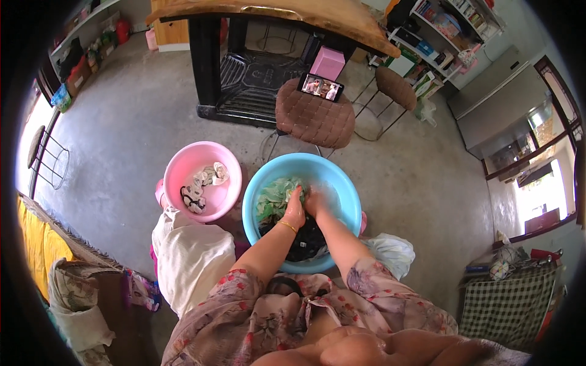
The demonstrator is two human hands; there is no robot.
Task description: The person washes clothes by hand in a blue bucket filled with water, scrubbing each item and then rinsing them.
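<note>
Both my hands are inside a light blue plastic basin (pixel 253 201) on the floor before me. My left hand (pixel 295 211), with a yellow bangle at the wrist, is against a bunched green and white cloth (pixel 275 197). Close beside it, my right hand (pixel 317 199) is blurred by motion, and its fingers are hard to make out. Dark wet fabric (pixel 306 240) lies in the near part of the basin under my wrists. To the left, a pink basin (pixel 174 169) holds a crumpled white garment with dark trim (pixel 201 185).
A phone (pixel 320 87) showing a video leans on a brown quilted stool (pixel 313 116) beyond the basin. Behind stands a wooden-topped table (pixel 274 10) on a black base. White cloth (pixel 192 256) lies at left, and pale fabric (pixel 393 252) at right.
</note>
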